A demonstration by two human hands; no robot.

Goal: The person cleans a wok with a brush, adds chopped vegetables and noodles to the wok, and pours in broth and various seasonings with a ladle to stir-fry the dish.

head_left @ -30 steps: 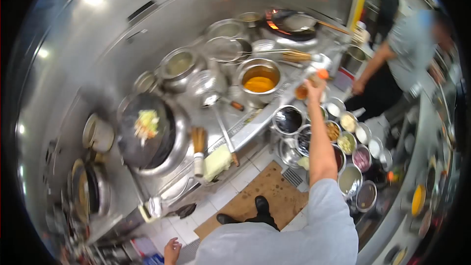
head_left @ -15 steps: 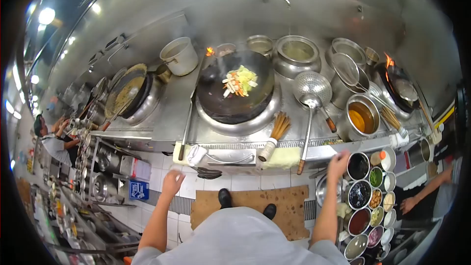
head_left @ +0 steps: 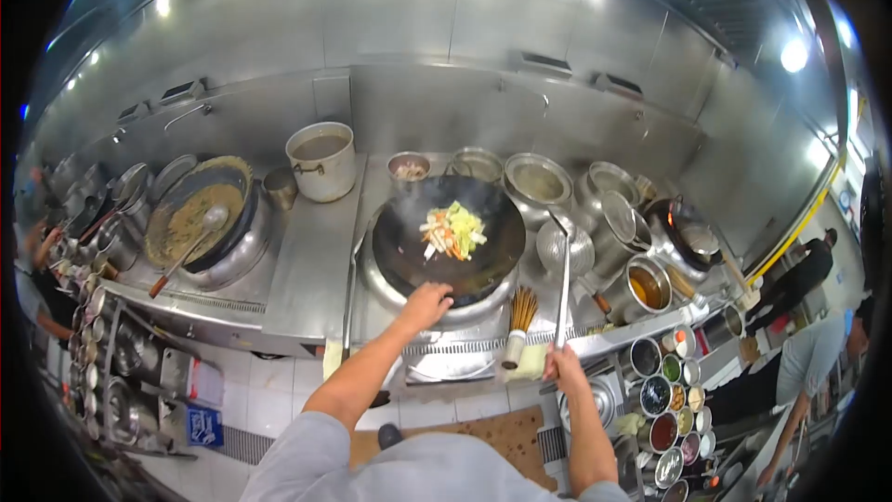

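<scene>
Chopped vegetables (head_left: 453,231), pale green, white and orange, lie in a large dark wok (head_left: 395,256), and faint steam shows above it. My left hand (head_left: 427,305) is over the wok's near rim, its fingers partly extended; whether they touch the metal I cannot tell. A long-handled ladle (head_left: 564,293) stands raised in my right hand (head_left: 564,368), which is closed round the lower handle. The ladle's bowl, seen nearly edge-on, is in front of a perforated skimmer (head_left: 578,251). Between my hands, a bamboo wok brush (head_left: 522,311) rests at the counter edge.
A white pot (head_left: 325,172) stands behind left, and another wok (head_left: 167,223) holds a ladle (head_left: 200,237). A pot of amber liquid (head_left: 648,288) is to the right, above several seasoning containers (head_left: 657,395). A person (head_left: 808,353) is at the far right.
My left hand has moved up and right to the wok's rim. My right hand has taken hold of the ladle and raised it off the skimmer. The view has tilted upward.
</scene>
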